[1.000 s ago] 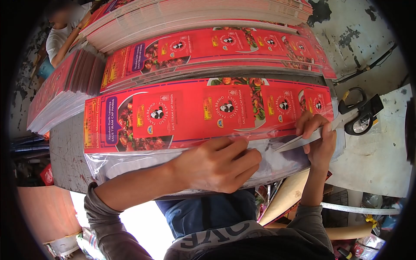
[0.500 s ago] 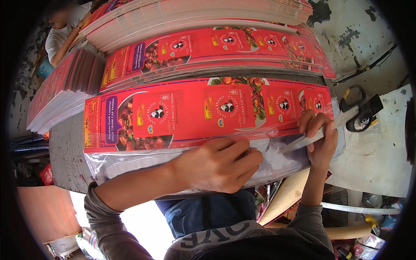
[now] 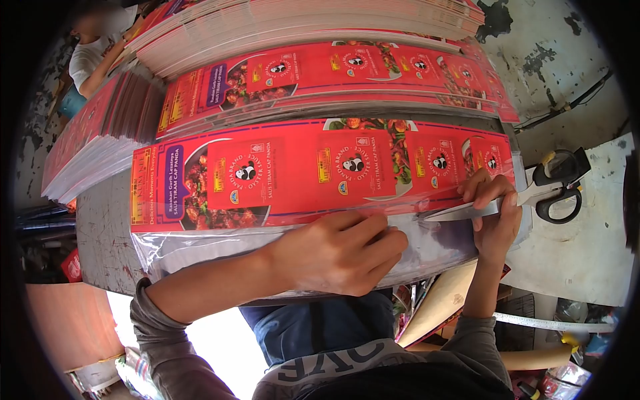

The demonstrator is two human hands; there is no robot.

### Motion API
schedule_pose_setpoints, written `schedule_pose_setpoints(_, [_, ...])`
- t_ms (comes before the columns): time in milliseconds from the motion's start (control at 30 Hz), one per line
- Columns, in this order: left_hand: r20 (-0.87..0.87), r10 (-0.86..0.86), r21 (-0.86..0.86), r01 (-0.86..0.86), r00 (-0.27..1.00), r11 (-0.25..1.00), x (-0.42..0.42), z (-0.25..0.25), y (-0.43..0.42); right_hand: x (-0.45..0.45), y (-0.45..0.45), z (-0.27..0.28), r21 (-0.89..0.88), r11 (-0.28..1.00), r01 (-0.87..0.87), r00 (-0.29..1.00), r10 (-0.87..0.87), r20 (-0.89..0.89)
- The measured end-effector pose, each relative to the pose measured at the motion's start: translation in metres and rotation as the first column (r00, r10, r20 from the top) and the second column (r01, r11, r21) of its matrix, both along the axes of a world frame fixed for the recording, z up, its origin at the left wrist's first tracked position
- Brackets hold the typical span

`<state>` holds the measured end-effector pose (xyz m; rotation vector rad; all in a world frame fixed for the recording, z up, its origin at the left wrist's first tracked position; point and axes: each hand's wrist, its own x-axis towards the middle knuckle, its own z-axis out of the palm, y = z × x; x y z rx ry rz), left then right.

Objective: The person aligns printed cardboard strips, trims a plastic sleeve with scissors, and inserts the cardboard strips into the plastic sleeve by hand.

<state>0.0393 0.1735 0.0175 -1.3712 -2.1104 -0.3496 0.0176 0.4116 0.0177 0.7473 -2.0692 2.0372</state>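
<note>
Scissors (image 3: 533, 194) turned vs. prev. frame, both loops now showing, at R end of red sheet (image 3: 300, 175). Your R hand (image 3: 495, 208) closed around blades. Your L hand (image 3: 343, 253) curled over clear plastic (image 3: 183, 248) at sheet's near edge; fingertips hidden, can't tell grip. Sheet reads "LEE KUM KEE", "PANDA BRAND OYSTER SAUCE", "SAUS TIRAM CAP PANDA".

Red sheet (image 3: 293, 170): "PANDA BRAND OYSTER SAUCE"; shirt (image 3: 333, 366): "OVE".
</note>
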Motion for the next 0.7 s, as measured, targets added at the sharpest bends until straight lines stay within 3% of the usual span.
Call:
schedule_pose_setpoints(233, [-0.006, -0.003, -0.004, 0.003, 1.000, 1.000, -0.0004, -0.0008, -0.0004, -0.0005, 0.0008, -0.0013, -0.064, 0.998, -0.018, 0.999, 0.020, 0.030])
schedule_pose_setpoints(500, [0.010, -0.007, -0.005, 0.007, 1.000, 1.000, 0.0000, -0.0003, -0.0004, 0.0007, -0.0019, 0.0002, 0.078, 0.997, -0.005, 1.000, 0.007, -0.026])
schedule_pose_setpoints(700, [0.016, -0.010, -0.014, 0.011, 1.000, 1.000, -0.0004, 0.0003, -0.0004, 0.0023, -0.0034, 0.0025, 0.056, 0.998, -0.001, 1.000, -0.001, 0.021])
